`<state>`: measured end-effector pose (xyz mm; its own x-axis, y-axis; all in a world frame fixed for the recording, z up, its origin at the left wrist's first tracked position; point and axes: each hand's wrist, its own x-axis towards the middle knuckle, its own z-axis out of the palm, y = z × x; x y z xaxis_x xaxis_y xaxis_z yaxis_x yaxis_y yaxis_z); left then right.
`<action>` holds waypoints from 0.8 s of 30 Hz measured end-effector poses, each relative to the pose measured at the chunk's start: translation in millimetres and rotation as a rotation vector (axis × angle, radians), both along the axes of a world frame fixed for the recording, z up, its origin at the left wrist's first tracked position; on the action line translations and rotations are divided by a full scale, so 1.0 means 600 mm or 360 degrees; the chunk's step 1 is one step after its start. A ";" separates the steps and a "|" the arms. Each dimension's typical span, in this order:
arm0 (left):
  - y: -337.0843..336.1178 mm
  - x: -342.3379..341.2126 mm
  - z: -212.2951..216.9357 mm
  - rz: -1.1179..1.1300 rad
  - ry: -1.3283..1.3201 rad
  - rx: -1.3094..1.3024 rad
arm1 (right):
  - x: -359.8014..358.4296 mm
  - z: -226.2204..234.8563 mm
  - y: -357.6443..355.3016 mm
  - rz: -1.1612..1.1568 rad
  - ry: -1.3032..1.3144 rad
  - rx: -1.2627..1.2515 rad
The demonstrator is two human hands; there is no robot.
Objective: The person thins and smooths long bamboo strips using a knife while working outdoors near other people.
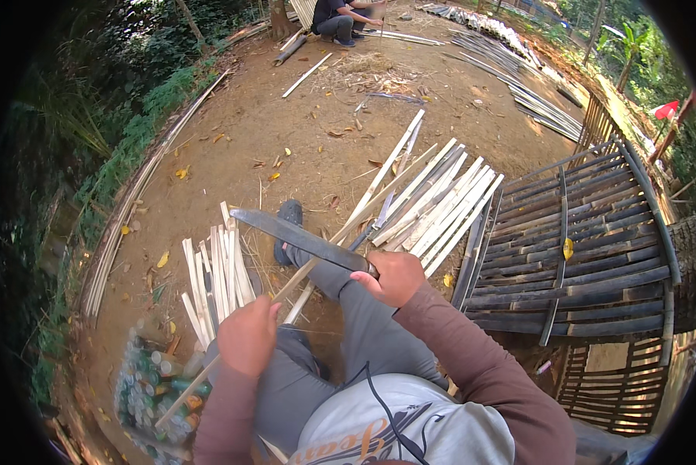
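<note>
My right hand (398, 279) is wrapped round the handle of a machete (297, 237). The long dark blade points left, lying across a thin bamboo strip (295, 281); whether they touch, I cannot tell. My left hand (247, 335) is closed on that strip, which slants from the lower left up toward the far right, above my lap. Beyond my left hand lies a small bundle of pale split bamboo pieces (222, 267). A larger pile of bamboo strips (441, 203) is spread on the ground beyond my right hand.
To the right stands a dark bamboo slat bench (573, 256). Many plastic bottles (150, 387) lie at the lower left. Long poles (142, 190) edge the dirt ground beside green plants. Another person (340, 22) squats at the far side, near more stacked bamboo (534, 105).
</note>
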<state>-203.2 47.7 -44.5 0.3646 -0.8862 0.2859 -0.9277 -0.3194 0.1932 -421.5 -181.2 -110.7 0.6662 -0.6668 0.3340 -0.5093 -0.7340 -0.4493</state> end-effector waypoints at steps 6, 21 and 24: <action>0.048 0.003 -0.005 0.0095 0.0055 0.0202 | -0.046 -0.018 -0.128 -0.0750 0.0006 0.0423; 0.087 0.028 -0.008 0.0114 0.0012 0.0162 | -0.151 -0.133 -0.239 -0.1036 -0.1454 0.1682; 0.075 0.037 -0.010 0.0150 0.0032 0.0191 | -0.118 -0.095 -0.168 -0.0790 -0.1683 0.1875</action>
